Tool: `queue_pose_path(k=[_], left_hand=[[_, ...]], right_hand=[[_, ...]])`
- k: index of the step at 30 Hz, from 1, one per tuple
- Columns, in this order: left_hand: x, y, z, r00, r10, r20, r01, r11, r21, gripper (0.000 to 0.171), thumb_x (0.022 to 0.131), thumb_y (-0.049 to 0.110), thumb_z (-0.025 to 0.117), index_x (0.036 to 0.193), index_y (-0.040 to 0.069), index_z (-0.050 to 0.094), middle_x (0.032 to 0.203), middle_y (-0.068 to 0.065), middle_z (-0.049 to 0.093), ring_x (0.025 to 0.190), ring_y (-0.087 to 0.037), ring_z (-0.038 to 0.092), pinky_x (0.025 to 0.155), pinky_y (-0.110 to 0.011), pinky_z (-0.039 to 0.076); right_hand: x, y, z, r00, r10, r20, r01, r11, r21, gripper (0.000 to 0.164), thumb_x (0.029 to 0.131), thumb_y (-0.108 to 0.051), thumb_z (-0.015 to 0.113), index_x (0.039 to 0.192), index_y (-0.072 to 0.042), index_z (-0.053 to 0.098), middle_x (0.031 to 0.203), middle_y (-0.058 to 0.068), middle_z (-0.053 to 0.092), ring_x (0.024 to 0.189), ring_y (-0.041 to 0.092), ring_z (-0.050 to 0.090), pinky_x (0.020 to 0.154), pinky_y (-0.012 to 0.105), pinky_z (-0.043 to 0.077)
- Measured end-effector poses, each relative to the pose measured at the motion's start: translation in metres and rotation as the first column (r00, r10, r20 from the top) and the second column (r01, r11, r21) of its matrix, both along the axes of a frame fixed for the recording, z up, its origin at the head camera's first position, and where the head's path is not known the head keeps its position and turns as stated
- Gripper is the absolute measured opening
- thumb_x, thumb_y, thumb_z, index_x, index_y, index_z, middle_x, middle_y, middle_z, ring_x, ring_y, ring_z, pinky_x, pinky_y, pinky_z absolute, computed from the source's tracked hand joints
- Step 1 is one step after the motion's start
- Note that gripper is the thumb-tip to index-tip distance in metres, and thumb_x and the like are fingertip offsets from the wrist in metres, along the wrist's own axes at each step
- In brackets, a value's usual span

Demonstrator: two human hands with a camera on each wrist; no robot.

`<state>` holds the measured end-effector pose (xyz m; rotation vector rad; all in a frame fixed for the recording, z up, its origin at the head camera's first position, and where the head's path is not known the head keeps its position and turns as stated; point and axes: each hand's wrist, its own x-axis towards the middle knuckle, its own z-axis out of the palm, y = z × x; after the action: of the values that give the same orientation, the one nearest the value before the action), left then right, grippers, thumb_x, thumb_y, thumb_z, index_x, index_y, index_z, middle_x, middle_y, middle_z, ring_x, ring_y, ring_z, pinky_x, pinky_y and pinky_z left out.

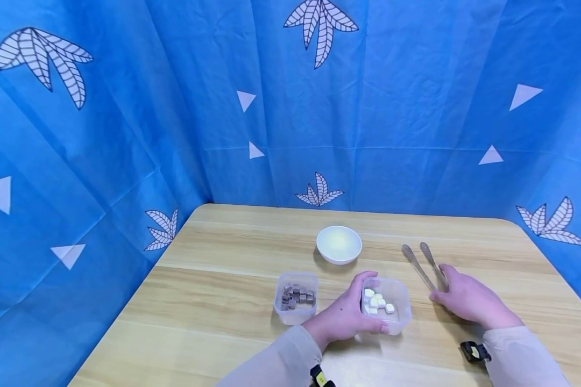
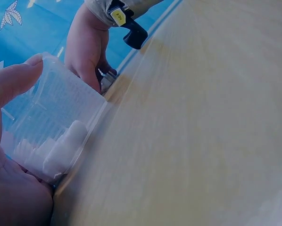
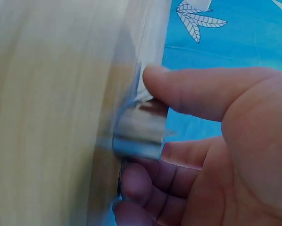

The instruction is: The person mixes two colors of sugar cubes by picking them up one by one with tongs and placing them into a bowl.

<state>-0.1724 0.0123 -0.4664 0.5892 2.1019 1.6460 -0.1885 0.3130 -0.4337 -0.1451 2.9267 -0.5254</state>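
My left hand (image 1: 344,317) grips a clear plastic container (image 1: 398,295), thumb on its near side and fingers at the far side. White cubes (image 1: 381,303) lie inside it, and the left wrist view shows them heaped at the bottom. To the right, my right hand (image 1: 472,300) holds metal tongs (image 1: 419,267) near their bent end, with the two arms pointing away toward the back. In the right wrist view the shiny bend of the tongs (image 3: 140,129), somewhat blurred, sits between thumb and fingers.
Left of my left hand stands a second clear container (image 1: 290,319) with several brown cubes (image 1: 297,296). A white bowl (image 1: 339,244) is farther back on the wooden table (image 1: 213,290). A blue patterned curtain (image 1: 290,123) hangs behind the table.
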Motion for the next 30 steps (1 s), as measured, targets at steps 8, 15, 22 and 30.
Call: queue_pose_path(k=[8,15,22,30], left_hand=[[0.001,0.000,-0.001,1.000,-0.006,-0.014,0.006,1.000,0.006,0.104,0.072,0.019,0.092,0.151,0.037,0.029,0.144,0.016,0.043,0.114,-0.005,0.052,0.105,-0.026,0.037],[0.002,0.001,-0.001,1.000,-0.010,-0.023,0.009,1.000,-0.005,0.102,0.072,0.019,0.092,0.150,0.038,0.029,0.145,0.016,0.043,0.114,-0.004,0.053,0.105,-0.025,0.037],[0.000,0.001,0.000,1.000,-0.002,-0.019,0.002,1.000,-0.013,0.102,0.073,0.020,0.092,0.151,0.036,0.029,0.144,0.016,0.043,0.114,-0.004,0.053,0.105,-0.026,0.038],[0.000,0.001,-0.001,1.000,0.006,-0.017,-0.006,1.000,-0.009,0.103,0.072,0.021,0.092,0.151,0.037,0.029,0.145,0.017,0.043,0.115,-0.004,0.052,0.106,-0.027,0.037]], right_hand=[[0.003,0.007,0.000,0.993,0.079,-0.086,-0.076,0.997,0.033,0.044,0.093,-0.016,0.061,0.125,0.012,0.054,0.101,0.025,0.060,0.091,0.042,0.061,0.080,0.062,0.049],[0.004,0.011,0.004,0.993,0.047,-0.105,-0.046,0.999,0.007,0.035,0.099,-0.025,0.056,0.120,0.003,0.056,0.090,0.011,0.062,0.076,0.025,0.056,0.065,0.048,0.049],[0.004,0.010,0.010,0.992,0.019,-0.125,-0.019,1.000,0.004,0.075,0.100,-0.063,0.046,0.147,-0.005,0.047,0.124,0.033,0.062,0.105,0.057,0.059,0.071,0.065,0.049],[0.005,0.010,0.018,0.981,0.038,-0.189,-0.044,0.999,-0.031,0.064,0.101,-0.059,0.050,0.140,-0.009,0.058,0.125,0.028,0.064,0.108,0.055,0.060,0.077,0.066,0.048]])
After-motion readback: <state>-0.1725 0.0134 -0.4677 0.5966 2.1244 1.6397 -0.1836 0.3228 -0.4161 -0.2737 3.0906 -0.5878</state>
